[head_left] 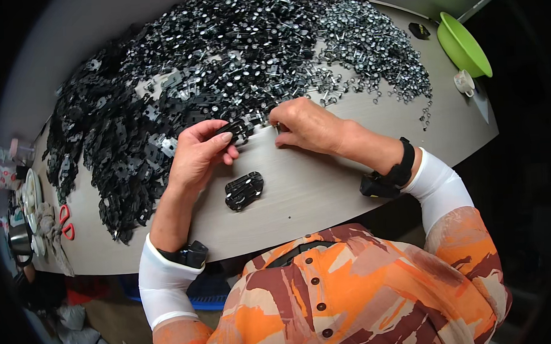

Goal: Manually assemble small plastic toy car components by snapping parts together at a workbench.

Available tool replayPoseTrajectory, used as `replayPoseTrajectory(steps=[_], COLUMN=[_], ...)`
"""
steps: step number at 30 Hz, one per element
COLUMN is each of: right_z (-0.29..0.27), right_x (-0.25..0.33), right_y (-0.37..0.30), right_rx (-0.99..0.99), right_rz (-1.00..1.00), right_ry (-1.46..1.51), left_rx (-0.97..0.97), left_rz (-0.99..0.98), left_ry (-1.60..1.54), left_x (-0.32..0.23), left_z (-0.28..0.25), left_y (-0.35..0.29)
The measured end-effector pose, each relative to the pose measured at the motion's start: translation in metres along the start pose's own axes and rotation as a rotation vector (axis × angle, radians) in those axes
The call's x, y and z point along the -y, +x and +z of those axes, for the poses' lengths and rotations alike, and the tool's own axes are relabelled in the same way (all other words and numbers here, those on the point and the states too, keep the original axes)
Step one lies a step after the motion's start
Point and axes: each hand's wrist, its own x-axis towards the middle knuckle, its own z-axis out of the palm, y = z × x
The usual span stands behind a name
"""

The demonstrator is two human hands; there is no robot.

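Observation:
Near the middle of the table, my left hand (193, 152) grips a black plastic part (242, 131) with shiny metal bits between thumb and fingers. To its right, my right hand (310, 126) is closed in a pinch. A small dark, shiny piece shows at its fingertips, too small to name. The two hands are a short gap apart. Below them, a small group of black parts (244, 190) with bright metal spots lies together on the table (307, 192).
A large heap of flat black plastic parts (111, 148) spreads over the left. Small metal roller-like pieces (368, 42) are piled at the far right. Red-handled scissors (67, 223) and a cloth (49, 228) lie at the left edge. A green basin (464, 47) and a cup (464, 83) stand far right.

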Motion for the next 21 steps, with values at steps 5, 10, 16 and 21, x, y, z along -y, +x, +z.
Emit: replayPoseTrajectory(steps=[5,10,16,21], right_z=[-0.003,0.005,0.037,0.023], right_x=[0.018,0.029,0.008,0.027], right_y=[0.015,0.034,0.036,0.042], right_rx=[-0.109,-0.261,-0.419,-0.389], right_rz=[-0.049,-0.238,-0.300,-0.296], right_ry=[0.087,0.059,-0.056,0.009], left_rx=[0.009,0.016,-0.083,0.030], left_rz=[-0.003,-0.032,-0.008,-0.053], left_ry=[-0.070,-0.107,-0.047,-0.119], left_x=[-0.001,-0.005,0.005,-0.004], left_z=[-0.001,0.002,0.016,0.005], left_y=[0.002,-0.001,0.004,-0.008])
